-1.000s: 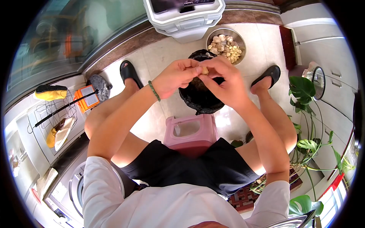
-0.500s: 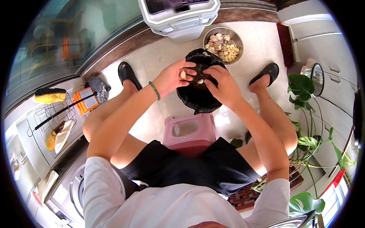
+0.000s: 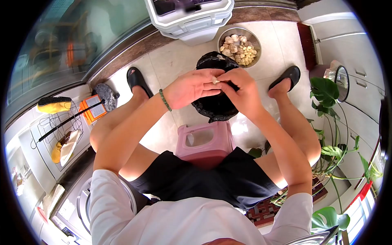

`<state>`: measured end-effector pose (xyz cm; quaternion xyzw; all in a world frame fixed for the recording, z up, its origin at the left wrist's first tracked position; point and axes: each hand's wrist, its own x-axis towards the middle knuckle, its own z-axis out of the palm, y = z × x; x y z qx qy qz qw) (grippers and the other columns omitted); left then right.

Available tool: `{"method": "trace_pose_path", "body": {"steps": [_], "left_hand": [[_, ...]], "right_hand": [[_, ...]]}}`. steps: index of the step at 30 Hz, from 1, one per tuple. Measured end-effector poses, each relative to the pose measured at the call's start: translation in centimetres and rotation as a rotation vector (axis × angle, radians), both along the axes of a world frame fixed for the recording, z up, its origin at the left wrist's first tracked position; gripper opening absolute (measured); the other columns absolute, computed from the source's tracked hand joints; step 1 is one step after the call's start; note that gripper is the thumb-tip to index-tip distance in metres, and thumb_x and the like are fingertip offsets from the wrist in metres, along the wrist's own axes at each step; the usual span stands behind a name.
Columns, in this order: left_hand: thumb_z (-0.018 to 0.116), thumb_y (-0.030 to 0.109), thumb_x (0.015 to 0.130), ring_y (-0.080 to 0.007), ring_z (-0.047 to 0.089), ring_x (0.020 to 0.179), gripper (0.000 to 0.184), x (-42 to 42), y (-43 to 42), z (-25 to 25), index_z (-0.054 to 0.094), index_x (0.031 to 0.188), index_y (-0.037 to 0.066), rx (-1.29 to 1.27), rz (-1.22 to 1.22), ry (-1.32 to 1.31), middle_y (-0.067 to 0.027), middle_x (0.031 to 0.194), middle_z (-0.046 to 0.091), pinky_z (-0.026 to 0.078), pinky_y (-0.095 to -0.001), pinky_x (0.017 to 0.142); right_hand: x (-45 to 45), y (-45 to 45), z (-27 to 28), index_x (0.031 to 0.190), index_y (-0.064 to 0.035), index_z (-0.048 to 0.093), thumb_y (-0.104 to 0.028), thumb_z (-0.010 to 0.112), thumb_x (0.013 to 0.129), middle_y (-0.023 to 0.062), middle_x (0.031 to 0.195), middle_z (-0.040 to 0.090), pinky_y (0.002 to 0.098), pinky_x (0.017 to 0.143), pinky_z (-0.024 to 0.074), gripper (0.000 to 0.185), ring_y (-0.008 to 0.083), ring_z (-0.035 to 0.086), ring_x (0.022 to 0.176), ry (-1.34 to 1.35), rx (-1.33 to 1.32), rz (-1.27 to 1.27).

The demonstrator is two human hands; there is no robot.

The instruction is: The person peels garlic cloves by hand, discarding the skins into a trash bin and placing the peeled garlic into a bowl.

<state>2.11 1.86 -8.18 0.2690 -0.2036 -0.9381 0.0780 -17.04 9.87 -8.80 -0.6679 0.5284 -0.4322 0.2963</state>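
Around the black-lined bin [image 3: 214,111], a pale tiled floor [image 3: 171,53] spreads out, with the seated person's legs parted to either side of the bin and a black slipper on each foot, one [image 3: 141,83] to its left and the other [image 3: 291,77] to its right. Beyond the bin, toward the upper left, stands a light gray plastic container [image 3: 196,27]. On the person's side of the bin, close to its rim, is a pink plastic stool [image 3: 198,153]. Well off to the right of the bin, a broad-leaved green plant [image 3: 324,90] grows beside white cabinets [image 3: 341,49]. Just beyond the bin, to the upper right, a round metal bowl [image 3: 259,37] rests on the floor, holding whole garlic bulbs [image 3: 233,39] on its left side and loose pale cloves [image 3: 248,56] on its right.

Over the bin, the two hands meet. The left hand [image 3: 185,90], with a green beaded bracelet [image 3: 165,100] at the wrist, is open, palm showing and fingers extended. The right hand [image 3: 243,90] is bent, its thumb and forefinger pinching a small pale garlic piece [image 3: 215,80] at the left fingertips, above the bin's opening.
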Motion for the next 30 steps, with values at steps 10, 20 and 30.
{"method": "trace_pose_path", "body": {"steps": [10, 20, 30], "left_hand": [[0.056, 0.022, 0.099, -0.0139, 0.06, 0.109, 0.039, 0.5, -0.5, 0.0, 0.053, 0.131, 0.001, -0.349, -0.133, -0.175, -0.0063, 0.116, 0.064, 0.05, -0.0306, 0.095], [0.06, 0.007, 0.094, -0.0137, 0.065, 0.096, 0.032, 0.6, -0.4, -1.0, 0.058, 0.125, -0.003, -0.417, -0.077, -0.204, -0.0087, 0.108, 0.067, 0.053, -0.0271, 0.087], [0.058, 0.007, 0.095, -0.0122, 0.065, 0.095, 0.03, 0.3, 0.7, -1.9, 0.059, 0.123, -0.004, -0.544, -0.072, -0.266, -0.0081, 0.106, 0.068, 0.054, -0.0262, 0.082]], "right_hand": [[-0.1, -0.1, -0.4, 0.085, -0.0015, 0.058, 0.002, 0.07, 0.082, 0.0028, 0.081, 0.058, 0.0255, 0.064, 0.0456, 0.012, 0.0111, 0.056, 0.071, -0.344, 0.288, 0.031], [-0.5, 0.2, 0.7, 0.089, -0.0023, 0.055, -0.005, 0.064, 0.086, 0.0126, 0.083, 0.06, 0.038, 0.064, 0.0492, 0.009, 0.0301, 0.061, 0.073, 0.111, 0.18, 0.117], [-0.6, 0.4, -0.7, 0.089, -0.0024, 0.06, -0.011, 0.062, 0.086, 0.0155, 0.081, 0.062, 0.0433, 0.066, 0.0489, 0.01, 0.0363, 0.061, 0.076, 0.128, 0.21, 0.158]]}}
